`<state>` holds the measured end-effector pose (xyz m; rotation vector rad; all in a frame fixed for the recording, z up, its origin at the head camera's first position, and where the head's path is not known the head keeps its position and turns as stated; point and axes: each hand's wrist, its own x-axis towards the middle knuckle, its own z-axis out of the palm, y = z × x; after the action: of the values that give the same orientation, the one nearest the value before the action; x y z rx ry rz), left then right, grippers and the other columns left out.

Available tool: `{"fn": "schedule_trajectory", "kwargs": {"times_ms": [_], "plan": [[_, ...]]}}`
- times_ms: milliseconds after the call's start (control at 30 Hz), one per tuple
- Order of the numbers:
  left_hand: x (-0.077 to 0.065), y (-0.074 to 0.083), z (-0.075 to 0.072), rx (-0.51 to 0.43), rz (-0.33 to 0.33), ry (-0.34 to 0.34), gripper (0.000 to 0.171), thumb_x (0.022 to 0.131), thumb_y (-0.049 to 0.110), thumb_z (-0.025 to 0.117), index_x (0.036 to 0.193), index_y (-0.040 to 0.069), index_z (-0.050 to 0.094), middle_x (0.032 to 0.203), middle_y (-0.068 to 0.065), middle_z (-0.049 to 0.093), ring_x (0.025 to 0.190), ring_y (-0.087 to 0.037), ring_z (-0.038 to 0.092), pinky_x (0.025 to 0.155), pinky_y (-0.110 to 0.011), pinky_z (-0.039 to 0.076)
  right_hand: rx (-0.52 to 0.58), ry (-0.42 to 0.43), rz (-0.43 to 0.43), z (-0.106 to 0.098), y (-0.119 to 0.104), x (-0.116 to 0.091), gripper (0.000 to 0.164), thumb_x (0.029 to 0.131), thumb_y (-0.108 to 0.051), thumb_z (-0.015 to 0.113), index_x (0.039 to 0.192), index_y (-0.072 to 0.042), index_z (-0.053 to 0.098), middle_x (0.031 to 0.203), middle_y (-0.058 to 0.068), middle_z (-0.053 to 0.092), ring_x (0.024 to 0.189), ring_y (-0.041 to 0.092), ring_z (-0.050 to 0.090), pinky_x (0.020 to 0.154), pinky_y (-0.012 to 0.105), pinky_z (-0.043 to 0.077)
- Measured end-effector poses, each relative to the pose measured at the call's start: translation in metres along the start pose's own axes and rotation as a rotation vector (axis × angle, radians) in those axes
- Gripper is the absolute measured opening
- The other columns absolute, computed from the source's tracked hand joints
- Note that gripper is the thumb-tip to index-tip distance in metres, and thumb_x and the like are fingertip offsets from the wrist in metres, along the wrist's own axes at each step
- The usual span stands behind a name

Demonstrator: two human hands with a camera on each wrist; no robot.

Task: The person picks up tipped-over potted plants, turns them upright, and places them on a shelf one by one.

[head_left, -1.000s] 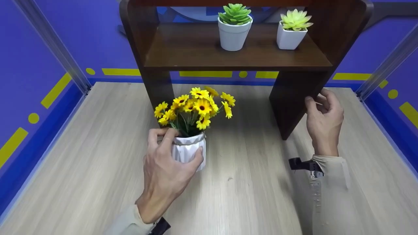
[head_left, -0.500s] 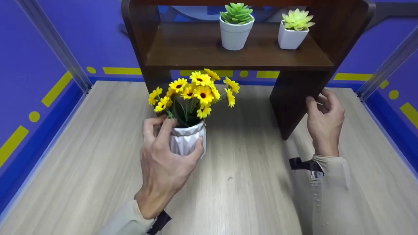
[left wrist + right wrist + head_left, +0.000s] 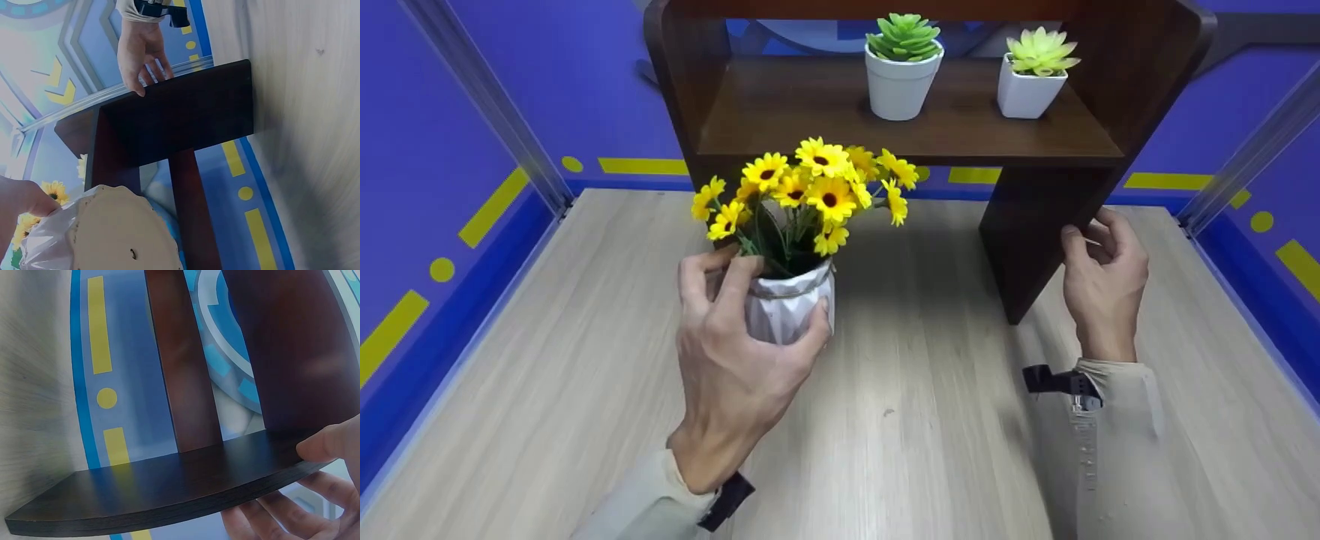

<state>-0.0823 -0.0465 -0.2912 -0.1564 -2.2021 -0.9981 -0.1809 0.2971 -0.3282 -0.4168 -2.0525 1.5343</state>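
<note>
My left hand point(image 3: 735, 352) grips a white pleated flowerpot point(image 3: 780, 311) with a cord round its neck, thumb on the near side. Yellow artificial daisies point(image 3: 825, 199) with dark centres spread above its rim. The pot is raised off the table, and its pale round base point(image 3: 129, 230) faces the left wrist camera. Behind it stands a dark brown wooden shelf point(image 3: 787, 112), whose left leg is partly covered by the flowers. At the right side panel point(image 3: 146, 489), my right hand point(image 3: 1106, 285) pinches the edge, thumb on one face and fingers on the other.
On the shelf board sit a green succulent in a round white pot point(image 3: 904, 86) and a paler succulent in a square white pot point(image 3: 1030, 90). The light wood table point(image 3: 885, 450) is bordered by blue panels point(image 3: 435, 187) with yellow marks.
My left hand has lifted the potted flowers upward and toward the shelf, so the blooms now overlap the board's front edge. My right hand has stayed at the side panel.
</note>
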Motion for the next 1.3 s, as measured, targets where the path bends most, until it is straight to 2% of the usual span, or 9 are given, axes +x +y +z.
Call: {"fn": "schedule_trajectory", "kwargs": {"times_ms": [367,633,767,1067,1300], "plan": [[0.014,0.01,-0.007,-0.061,0.017,0.046,0.058,0.073,0.031,0.088,0.122,0.007,0.067,0.128,-0.02,0.048,0.116,-0.03,0.059,0.091,-0.047,0.06,-0.002,-0.006,0.017,-0.001,0.001,-0.002,0.034,0.098,-0.019,0.061,0.133,-0.018,0.064,0.108,-0.008,0.068,0.096,0.006,0.065,0.085,0.017,0.054],[0.023,0.012,-0.007,-0.066,0.042,0.09,0.059,0.074,0.037,0.086,0.123,0.01,0.067,0.131,-0.018,0.047,0.113,-0.026,0.06,0.089,-0.041,0.06,0.01,-0.001,0.01,-0.001,0.002,-0.002,0.034,0.098,-0.018,0.062,0.132,-0.018,0.065,0.107,-0.008,0.068,0.095,0.007,0.066,0.085,0.018,0.054],[0.028,0.014,-0.005,-0.08,0.053,0.108,0.059,0.074,0.038,0.086,0.123,0.01,0.067,0.133,-0.018,0.047,0.113,-0.025,0.059,0.09,-0.042,0.06,0.003,0.0,0.007,-0.002,0.002,-0.002,0.034,0.098,-0.018,0.062,0.132,-0.017,0.065,0.106,-0.008,0.068,0.095,0.006,0.066,0.085,0.017,0.054],[0.043,0.018,-0.001,-0.084,0.108,0.17,0.059,0.075,0.043,0.084,0.122,0.011,0.067,0.133,-0.017,0.048,0.115,-0.022,0.056,0.09,-0.037,0.057,-0.002,-0.015,0.02,-0.004,-0.002,-0.001,0.034,0.099,-0.019,0.06,0.133,-0.019,0.064,0.107,-0.009,0.067,0.097,0.007,0.064,0.087,0.017,0.053],[0.058,0.021,0.0,-0.084,0.1,0.2,0.057,0.074,0.044,0.085,0.119,0.013,0.068,0.13,-0.015,0.048,0.113,-0.023,0.057,0.088,-0.037,0.058,0.009,-0.021,0.014,-0.001,-0.001,0.0,0.035,0.099,-0.017,0.06,0.133,-0.017,0.064,0.108,-0.007,0.067,0.096,0.008,0.065,0.086,0.018,0.054]]}}
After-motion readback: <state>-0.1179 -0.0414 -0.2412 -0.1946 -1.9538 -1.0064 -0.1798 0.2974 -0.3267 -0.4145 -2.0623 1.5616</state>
